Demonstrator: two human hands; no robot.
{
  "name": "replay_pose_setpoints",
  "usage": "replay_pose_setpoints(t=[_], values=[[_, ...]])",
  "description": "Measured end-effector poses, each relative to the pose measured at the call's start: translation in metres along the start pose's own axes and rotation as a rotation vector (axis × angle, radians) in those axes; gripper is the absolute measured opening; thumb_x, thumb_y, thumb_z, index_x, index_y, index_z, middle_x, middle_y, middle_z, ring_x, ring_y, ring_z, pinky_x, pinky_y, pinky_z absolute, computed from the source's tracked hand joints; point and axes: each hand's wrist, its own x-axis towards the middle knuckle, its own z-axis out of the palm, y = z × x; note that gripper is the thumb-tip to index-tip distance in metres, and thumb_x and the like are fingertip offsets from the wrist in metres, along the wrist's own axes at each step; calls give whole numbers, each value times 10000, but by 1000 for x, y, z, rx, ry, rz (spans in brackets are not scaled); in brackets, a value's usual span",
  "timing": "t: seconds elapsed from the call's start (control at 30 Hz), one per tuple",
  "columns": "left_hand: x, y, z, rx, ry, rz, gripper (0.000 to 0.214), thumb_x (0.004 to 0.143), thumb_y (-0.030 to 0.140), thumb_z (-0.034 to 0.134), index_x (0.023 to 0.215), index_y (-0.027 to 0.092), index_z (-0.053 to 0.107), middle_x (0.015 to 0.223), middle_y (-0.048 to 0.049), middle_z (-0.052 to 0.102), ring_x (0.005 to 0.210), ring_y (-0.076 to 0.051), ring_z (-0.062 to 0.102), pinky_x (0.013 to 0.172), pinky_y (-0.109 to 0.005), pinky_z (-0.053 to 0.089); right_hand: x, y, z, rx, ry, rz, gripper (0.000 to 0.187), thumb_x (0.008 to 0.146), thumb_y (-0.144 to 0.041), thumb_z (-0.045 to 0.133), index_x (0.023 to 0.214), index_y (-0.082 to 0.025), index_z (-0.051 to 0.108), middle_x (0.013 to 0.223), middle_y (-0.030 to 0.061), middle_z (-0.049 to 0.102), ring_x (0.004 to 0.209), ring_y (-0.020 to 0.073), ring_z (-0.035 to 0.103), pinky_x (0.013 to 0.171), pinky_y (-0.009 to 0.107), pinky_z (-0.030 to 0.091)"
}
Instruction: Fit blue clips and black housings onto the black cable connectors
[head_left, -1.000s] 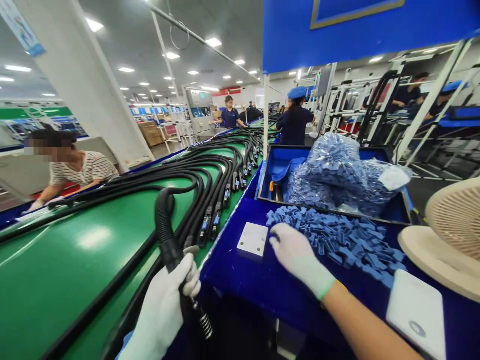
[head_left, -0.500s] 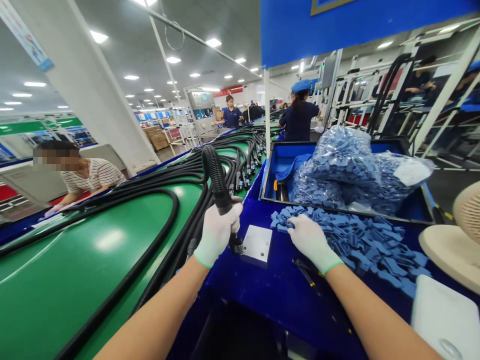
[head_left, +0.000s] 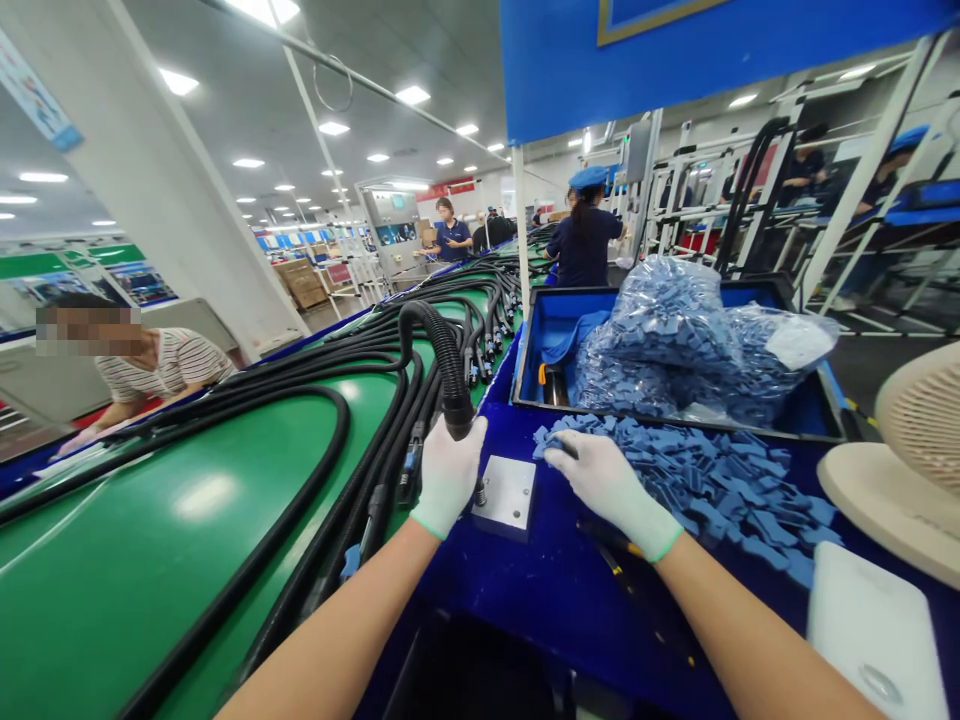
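Observation:
My left hand (head_left: 450,468), in a white glove, is wrapped round the end fitting of a black corrugated hose (head_left: 448,360). The hose arches up and back from my fist. Below the fist, the fitting's lower tip meets the left side of a silver metal block (head_left: 511,488). My right hand (head_left: 604,482), also gloved, is closed in a pinch on a small blue plastic piece (head_left: 552,442); my fingers partly hide it. That hand is at the left edge of a pile of similar blue pieces (head_left: 735,495) on the dark blue tabletop.
A black-rimmed bin (head_left: 679,425) behind the pile holds clear bags of blue pieces (head_left: 667,325). Many black hoses lie on the green belt (head_left: 217,570). A yellow-marked tool (head_left: 611,555), a white object (head_left: 874,630) and a beige fan (head_left: 877,490) are at right. Co-workers stand beyond.
The hose's lower end has moved from just left of the metal block to the block itself. My right hand has drawn slightly left, with a blue piece between its fingers. The view has shifted.

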Motion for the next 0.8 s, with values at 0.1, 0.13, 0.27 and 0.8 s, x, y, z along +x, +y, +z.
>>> replay_pose_setpoints(t=[0.1,0.13,0.27,0.8], values=[[-2,0,4,66,45,35,231,838,397,721,907,184,663,801,-34,664,745,-191,592,715,-288,454,-6,-27,3,148,-110,-157,236,967,-362,549,904,-201,710,872,29,737,826,191,666,757,269,441],[-1,-1,5,73,32,35,226,838,395,718,901,186,660,778,-26,659,724,-188,586,706,-287,452,-7,-34,7,187,-142,-189,195,946,-320,564,892,-200,708,854,18,731,799,180,657,734,262,436],[8,-6,-2,45,-93,7,247,841,395,701,942,172,663,617,24,586,566,-164,530,606,-280,442,-1,-48,23,288,-221,-235,130,903,-251,576,822,-190,657,738,-18,671,653,136,579,633,245,388],[0,30,-22,81,-138,12,419,798,531,735,934,136,705,748,-47,691,712,-218,629,681,-324,528,30,-49,41,480,-401,-162,351,830,-485,728,797,-137,761,663,-4,648,596,120,513,546,225,361]])
